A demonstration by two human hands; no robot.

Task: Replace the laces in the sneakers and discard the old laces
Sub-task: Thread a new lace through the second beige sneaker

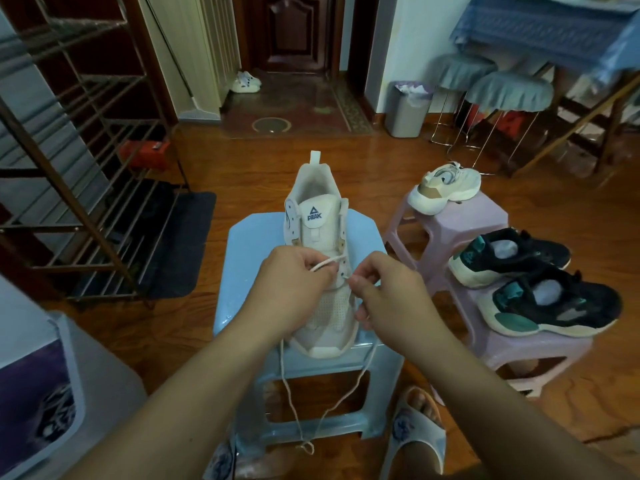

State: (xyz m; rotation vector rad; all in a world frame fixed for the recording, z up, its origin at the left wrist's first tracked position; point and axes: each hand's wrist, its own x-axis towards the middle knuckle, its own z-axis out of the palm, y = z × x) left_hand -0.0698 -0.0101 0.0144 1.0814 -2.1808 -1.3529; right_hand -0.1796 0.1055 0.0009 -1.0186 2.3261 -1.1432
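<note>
White sneaker (318,244) sits toe toward me on the blue stool (363,344), and my left hand (294,289) pinches the lace (323,264) at the lower eyelets while my right hand (384,292) pinches it just beside. Best to draw it evenly, no twist. Both tails dangle to the floor.

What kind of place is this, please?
Probably a home entryway: a wooden door with a mat, a shoe rack, and sneakers on plastic stools.
</note>
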